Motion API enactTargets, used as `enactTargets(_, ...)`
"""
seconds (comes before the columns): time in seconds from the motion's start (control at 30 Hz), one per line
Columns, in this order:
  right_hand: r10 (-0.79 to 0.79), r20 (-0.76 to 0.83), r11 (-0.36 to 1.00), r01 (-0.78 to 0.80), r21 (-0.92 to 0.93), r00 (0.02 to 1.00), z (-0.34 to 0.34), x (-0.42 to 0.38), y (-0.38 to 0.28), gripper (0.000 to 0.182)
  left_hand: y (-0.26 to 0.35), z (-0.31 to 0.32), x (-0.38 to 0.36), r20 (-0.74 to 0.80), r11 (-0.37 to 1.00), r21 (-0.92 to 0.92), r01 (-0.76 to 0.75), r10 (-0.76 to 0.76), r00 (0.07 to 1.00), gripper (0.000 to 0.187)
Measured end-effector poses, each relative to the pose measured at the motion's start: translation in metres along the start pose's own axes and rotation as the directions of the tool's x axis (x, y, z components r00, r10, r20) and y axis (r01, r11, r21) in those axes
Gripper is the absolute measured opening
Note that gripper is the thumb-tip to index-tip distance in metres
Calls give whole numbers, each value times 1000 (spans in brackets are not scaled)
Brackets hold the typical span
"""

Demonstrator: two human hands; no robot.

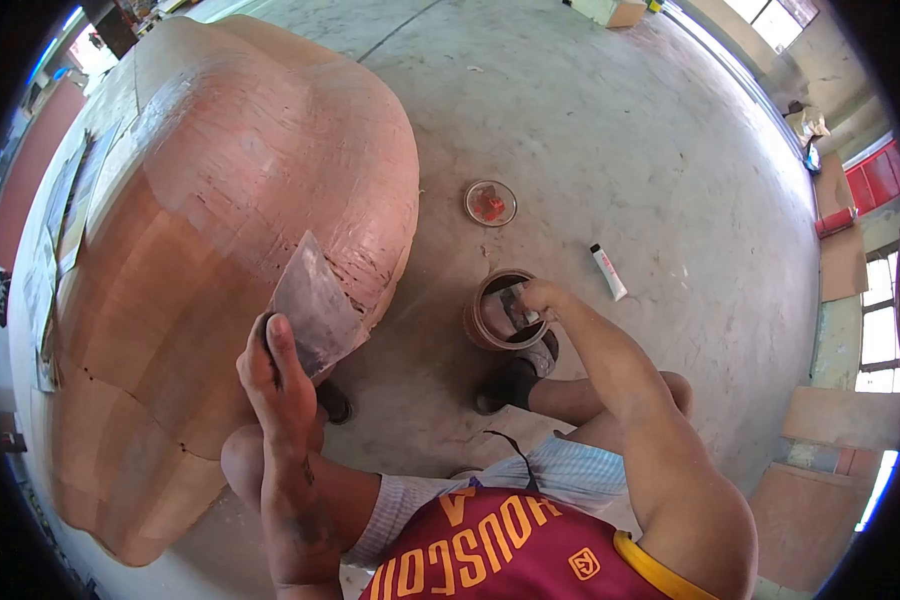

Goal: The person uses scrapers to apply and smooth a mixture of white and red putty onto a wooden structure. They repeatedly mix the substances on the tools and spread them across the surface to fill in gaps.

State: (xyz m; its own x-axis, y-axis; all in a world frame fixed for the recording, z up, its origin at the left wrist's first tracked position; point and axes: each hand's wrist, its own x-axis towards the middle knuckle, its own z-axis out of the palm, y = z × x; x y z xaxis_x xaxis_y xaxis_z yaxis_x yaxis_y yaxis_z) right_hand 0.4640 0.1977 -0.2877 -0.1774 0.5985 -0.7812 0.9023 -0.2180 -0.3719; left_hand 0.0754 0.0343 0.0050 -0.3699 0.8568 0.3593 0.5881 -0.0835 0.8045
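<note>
My left hand (pixel 273 375) grips a broad, smeared putty spreader (pixel 317 305), thumb on its near edge. The blade is tilted up in front of a large rounded form (pixel 280 150), coated with pinkish filler on its upper part and bare brown lower down. Over an open bucket (pixel 473 328) on the floor, my right hand (pixel 540 299) is closed around a putty knife (pixel 515 305). The knife's blade reaches inside the bucket, where its tip is hard to make out.
A round lid (pixel 507 207) with red paste lies on the floor beyond the bucket. To its right is a white tube (pixel 608 273) with a black cap. Sheets of paper (pixel 50 290) hang along the form's left side. Boards (pixel 840 417) lean at the right wall.
</note>
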Motion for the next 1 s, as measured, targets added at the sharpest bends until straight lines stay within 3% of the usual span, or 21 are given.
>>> enactTargets(0.1,-18,58,966,2,257,998,1,28,44,25,-3,0,-4,27,997,-50,52,-51,998,38)
enactTargets(0.23,-126,178,745,-26,666,976,-22,-24,38,29,-7,7,-11,11,995,-86,47,-46,999,38)
enactTargets(0.37,-215,144,585,9,811,966,-41,-62,31,27,-8,8,-19,136,975,-162,154,-133,982,39)
enactTargets(0.47,-253,110,561,53,826,961,-61,-94,22,27,-12,16,-28,227,943,-248,221,-166,960,41)
enactTargets(0.6,-269,84,591,95,801,959,-92,-143,1,29,8,25,-27,413,923,-173,344,-249,876,40)
enactTargets(0.73,-339,28,554,176,814,940,-121,-199,-25,31,8,61,-23,490,928,-212,307,-170,855,40)
enactTargets(0.93,-438,-48,552,311,774,898,-162,-266,-54,33,-54,166,-46,412,968,-62,245,-198,890,47)
enactTargets(1.0,-459,-78,556,354,752,885,-172,-283,-64,33,-53,195,-62,373,959,-149,240,-171,912,48)
